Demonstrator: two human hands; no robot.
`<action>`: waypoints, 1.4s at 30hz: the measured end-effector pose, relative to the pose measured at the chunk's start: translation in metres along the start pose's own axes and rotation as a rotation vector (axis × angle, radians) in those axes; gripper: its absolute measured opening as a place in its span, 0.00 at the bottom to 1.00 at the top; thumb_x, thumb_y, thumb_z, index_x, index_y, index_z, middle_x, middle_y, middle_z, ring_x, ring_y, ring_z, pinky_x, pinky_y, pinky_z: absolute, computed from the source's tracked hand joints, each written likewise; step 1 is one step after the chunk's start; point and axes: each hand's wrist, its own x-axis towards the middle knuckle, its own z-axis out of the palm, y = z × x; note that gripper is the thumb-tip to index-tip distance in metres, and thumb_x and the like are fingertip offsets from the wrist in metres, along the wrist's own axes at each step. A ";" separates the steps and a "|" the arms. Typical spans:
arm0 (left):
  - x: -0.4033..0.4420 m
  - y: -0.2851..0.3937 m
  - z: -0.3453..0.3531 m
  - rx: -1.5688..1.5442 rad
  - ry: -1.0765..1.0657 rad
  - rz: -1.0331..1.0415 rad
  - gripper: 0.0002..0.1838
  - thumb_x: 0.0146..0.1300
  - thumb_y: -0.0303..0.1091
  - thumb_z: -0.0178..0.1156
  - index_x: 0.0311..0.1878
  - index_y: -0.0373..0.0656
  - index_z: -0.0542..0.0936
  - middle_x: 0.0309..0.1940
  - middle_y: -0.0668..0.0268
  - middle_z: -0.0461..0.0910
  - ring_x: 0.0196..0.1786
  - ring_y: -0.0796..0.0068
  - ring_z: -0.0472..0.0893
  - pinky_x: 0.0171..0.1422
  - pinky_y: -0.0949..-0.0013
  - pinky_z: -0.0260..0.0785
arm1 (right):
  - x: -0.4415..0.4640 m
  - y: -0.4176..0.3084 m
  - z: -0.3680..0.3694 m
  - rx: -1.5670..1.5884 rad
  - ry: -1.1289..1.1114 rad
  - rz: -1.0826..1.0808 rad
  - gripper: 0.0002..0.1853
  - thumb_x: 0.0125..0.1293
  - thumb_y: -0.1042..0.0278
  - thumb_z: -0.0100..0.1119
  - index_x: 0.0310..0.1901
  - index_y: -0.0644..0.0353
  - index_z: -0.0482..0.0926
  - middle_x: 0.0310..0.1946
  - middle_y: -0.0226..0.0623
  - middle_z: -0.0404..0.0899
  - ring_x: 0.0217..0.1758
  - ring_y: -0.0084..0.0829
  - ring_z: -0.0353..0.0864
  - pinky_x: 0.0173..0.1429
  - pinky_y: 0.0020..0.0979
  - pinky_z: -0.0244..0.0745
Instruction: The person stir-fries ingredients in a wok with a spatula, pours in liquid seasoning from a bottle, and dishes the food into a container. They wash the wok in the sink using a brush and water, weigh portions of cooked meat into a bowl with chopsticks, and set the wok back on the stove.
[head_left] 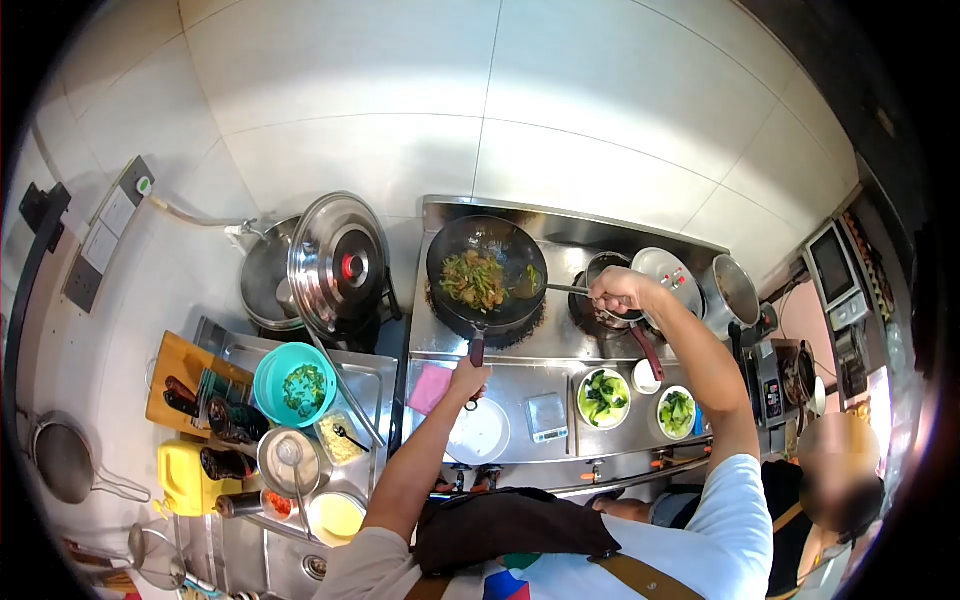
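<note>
Head view: busy kitchen seen from above. L hand (470, 380) has its fingers wrapped round the dark handle of a round black wok (488, 236), which sits near the rear-left corner of a stainless-steel stove (440, 345). In the wok, mainly L of ctr, lies a heap of brown-and-green chopped food (472, 281). R hand (615, 290) has its fingers clamped on the thin metal handle of a spatula (568, 289); the blade is down in the wok's R side, w/ a bit of green food by it.

R of the wok, partly hidden under the R hand and forearm, is a dark pan w/ a dark-red handle (648, 355) pointing to the stove's front edge. Near the stove's rear-right corner: a round steel pot (731, 268).

Along the steel ledge at the stove's front, L to R: a folded pink cloth (430, 388) at the L end, beside the L hand; a round white dish (480, 432), partly covered by that arm; a small flat digital scale (547, 413); a white bowl of leafy greens (604, 427); a small plain white bowl (647, 377), set further back; another white bowl w/ greens (677, 437) nr the R end.
</note>
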 end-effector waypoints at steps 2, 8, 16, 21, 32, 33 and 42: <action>0.002 -0.001 0.001 -0.024 -0.015 -0.012 0.12 0.60 0.32 0.64 0.42 0.37 0.73 0.21 0.62 0.76 0.19 0.70 0.78 0.18 0.66 0.71 | 0.037 0.004 -0.005 0.152 -0.033 0.066 0.08 0.67 0.71 0.57 0.29 0.60 0.74 0.19 0.32 0.75 0.13 0.17 0.66 0.12 0.23 0.58; -0.006 0.005 0.000 -0.016 -0.017 0.001 0.13 0.59 0.32 0.65 0.41 0.38 0.72 0.21 0.63 0.76 0.19 0.71 0.78 0.18 0.67 0.70 | 0.097 -0.031 0.052 0.128 0.005 -0.199 0.03 0.65 0.69 0.62 0.36 0.57 0.80 0.21 0.33 0.78 0.15 0.22 0.73 0.16 0.28 0.69; 0.000 0.000 -0.005 -0.164 -0.100 -0.029 0.11 0.58 0.31 0.67 0.31 0.39 0.74 0.18 0.63 0.76 0.15 0.70 0.75 0.19 0.66 0.69 | -0.041 -0.016 0.120 -1.276 0.405 -0.501 0.19 0.61 0.69 0.60 0.54 0.52 0.84 0.36 0.45 0.86 0.41 0.48 0.87 0.47 0.46 0.82; -0.047 0.077 -0.008 -0.174 -0.170 -0.166 0.15 0.58 0.31 0.67 0.19 0.39 0.75 0.14 0.63 0.75 0.14 0.69 0.75 0.19 0.65 0.66 | -0.140 0.007 0.103 -1.393 0.318 -0.445 0.15 0.60 0.71 0.59 0.49 0.56 0.85 0.33 0.46 0.86 0.41 0.49 0.87 0.43 0.47 0.81; -0.113 0.022 0.011 0.085 0.027 0.132 0.08 0.55 0.30 0.59 0.31 0.34 0.77 0.14 0.62 0.75 0.14 0.69 0.76 0.20 0.62 0.66 | -0.131 0.082 0.125 -1.234 0.445 -0.454 0.25 0.59 0.73 0.58 0.61 0.54 0.78 0.33 0.49 0.86 0.39 0.49 0.88 0.40 0.50 0.81; -0.104 0.025 0.010 0.085 -0.011 0.141 0.08 0.54 0.31 0.59 0.28 0.34 0.77 0.13 0.61 0.75 0.14 0.69 0.76 0.20 0.63 0.66 | -0.106 0.086 0.127 -1.217 0.448 -0.457 0.25 0.59 0.72 0.58 0.60 0.55 0.79 0.33 0.49 0.86 0.39 0.48 0.88 0.41 0.50 0.81; -0.089 0.079 -0.014 -0.043 -0.167 0.008 0.16 0.58 0.34 0.64 0.16 0.41 0.76 0.12 0.63 0.75 0.13 0.72 0.73 0.18 0.66 0.64 | -0.130 0.035 0.116 -1.249 0.387 -0.377 0.11 0.58 0.68 0.60 0.42 0.57 0.86 0.36 0.50 0.86 0.42 0.49 0.87 0.44 0.47 0.81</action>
